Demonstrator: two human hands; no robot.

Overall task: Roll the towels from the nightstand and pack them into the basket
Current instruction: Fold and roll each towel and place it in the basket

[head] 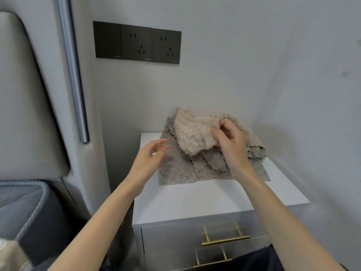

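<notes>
- Right hand [231,145] pinches beige towel [195,132], lifted above grey towels [179,167].
- Left hand [150,161], fingers spread, apparently just touching their left edge.
- White nightstand [195,198] bears towels.

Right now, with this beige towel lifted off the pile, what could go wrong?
The right hand pinches the fluffy beige towel by one edge, so it may slip. Its lower part rests on the grey-brown scalloped towels, so lifting could drag them across the white nightstand. The left hand is open, steadying nothing.
</notes>
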